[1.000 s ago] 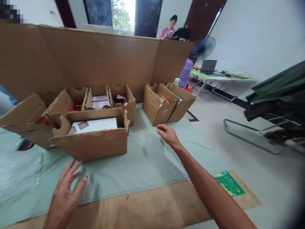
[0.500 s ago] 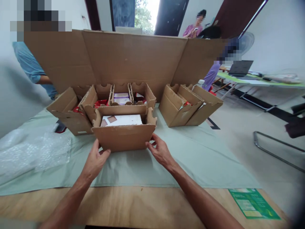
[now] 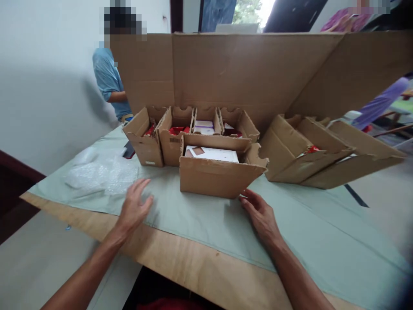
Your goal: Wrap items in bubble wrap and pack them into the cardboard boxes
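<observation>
An open cardboard box (image 3: 217, 180) with a white packet inside sits on the pale green cloth (image 3: 200, 215) in front of me. My right hand (image 3: 260, 215) rests on the cloth at the box's lower right corner, fingers loosely spread, fingertips touching or nearly touching the box. My left hand (image 3: 134, 207) lies flat on the cloth, fingers spread, a hand's width left of the box and beside a sheet of bubble wrap (image 3: 100, 177). Neither hand holds anything.
Behind the box stand several small open cartons (image 3: 167, 137) with red and white packets, two tilted cartons (image 3: 309, 150) at right, and a tall cardboard sheet (image 3: 245, 73). A person in a blue shirt (image 3: 109, 82) stands at the far left. The table's wooden edge (image 3: 180, 262) is near me.
My view has swung left. My left hand has left the box's left side and moved out onto the cloth toward the bubble wrap. My right hand stays at the box's right corner.
</observation>
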Tool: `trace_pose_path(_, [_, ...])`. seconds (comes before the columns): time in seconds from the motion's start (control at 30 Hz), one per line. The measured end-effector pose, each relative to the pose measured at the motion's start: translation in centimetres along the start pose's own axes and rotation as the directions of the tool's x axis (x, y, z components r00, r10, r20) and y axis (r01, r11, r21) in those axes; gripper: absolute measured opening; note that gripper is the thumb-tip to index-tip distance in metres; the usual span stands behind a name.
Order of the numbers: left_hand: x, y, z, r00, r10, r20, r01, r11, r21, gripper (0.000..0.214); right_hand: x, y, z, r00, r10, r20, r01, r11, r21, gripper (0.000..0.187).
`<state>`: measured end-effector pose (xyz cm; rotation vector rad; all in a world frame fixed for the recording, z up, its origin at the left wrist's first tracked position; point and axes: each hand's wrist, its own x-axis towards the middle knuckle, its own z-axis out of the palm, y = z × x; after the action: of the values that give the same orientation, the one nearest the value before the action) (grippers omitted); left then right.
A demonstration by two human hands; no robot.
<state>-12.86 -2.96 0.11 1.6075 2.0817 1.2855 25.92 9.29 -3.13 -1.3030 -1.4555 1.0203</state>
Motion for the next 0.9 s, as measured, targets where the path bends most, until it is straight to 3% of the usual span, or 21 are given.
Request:
trace_pose_path(0.07, [-0.4, -2.3, -3.2, 0.993, 0.046, -0.108, -0.018, 0.969, 0.247, 0.047, 0.0, 0.2, -0.3, 0.999, 0.035, 0.023, -0.035, 0.999, 0.021, 0.049])
trace_pose_path(0.17, [0.0, -4.9, -6.2, 0.99, 0.003, -0.14, 0.066, 0.871, 0.487, 0.057, 0.1, -0.4, -0.2, 0.999, 0.044, 0.03, -0.044, 0.999, 0.006, 0.045])
trace_pose_path(0.27, [1.4, -6.1, -7.0, 0.974, -0.131, -0.187, 0.214, 0.809, 0.548, 0.07, 0.2, -1.2, 0.0, 0.999, 0.046, 0.006, -0.046, 0.999, -0.02, 0.041])
trace_pose_path(0.4, [3.0, -5.5, -6.9, 0.959, -0.149, -0.243, 0.256, 0.823, 0.508, 0.055, -0.3, -1.9, -0.6, 1.0, 0.013, 0.004, -0.012, 0.992, -0.127, 0.038])
trace_pose_path(0.5, [2.1, -3.0, -6.3, 0.964, -0.07, -0.257, 0.185, 0.869, 0.459, 0.048, -2.1, -2.8, -0.9, 0.998, -0.059, -0.014, 0.052, 0.954, -0.296, 0.034])
trace_pose_path(0.6, [-0.8, 1.5, -4.2, 0.966, 0.121, -0.227, -0.064, 0.967, 0.245, 0.04, -5.5, -4.1, 0.4, 0.972, -0.192, 0.135, 0.229, 0.903, -0.364, 0.032])
trace_pose_path(0.67, [-3.2, 5.3, -1.8, 0.95, 0.274, -0.148, -0.262, 0.96, 0.098, 0.032, -8.3, -5.1, 2.3, 0.903, -0.314, 0.293, 0.402, 0.857, -0.323, 0.051])
trace_pose_path(0.73, [-5.4, 9.1, 1.0, 0.929, 0.366, -0.056, -0.369, 0.928, -0.046, 0.033, -10.7, -6.1, 4.5, 0.819, -0.412, 0.401, 0.531, 0.809, -0.252, 0.078])
trace_pose_path(0.77, [-6.4, 10.7, 2.3, 0.908, 0.418, -0.003, -0.416, 0.901, -0.124, 0.033, -11.6, -6.4, 5.3, 0.798, -0.435, 0.416, 0.553, 0.804, -0.22, 0.08])
trace_pose_path(0.83, [-8.0, 13.3, 4.2, 0.863, 0.497, 0.09, -0.459, 0.846, -0.271, 0.036, -12.6, -6.9, 6.2, 0.833, -0.405, 0.376, 0.493, 0.852, -0.175, 0.059])
trace_pose_path(0.9, [-9.0, 14.4, 5.2, 0.816, 0.554, 0.167, -0.47, 0.803, -0.368, 0.048, -12.7, -7.0, 5.5, 0.918, -0.281, 0.281, 0.328, 0.935, -0.138, 0.029])
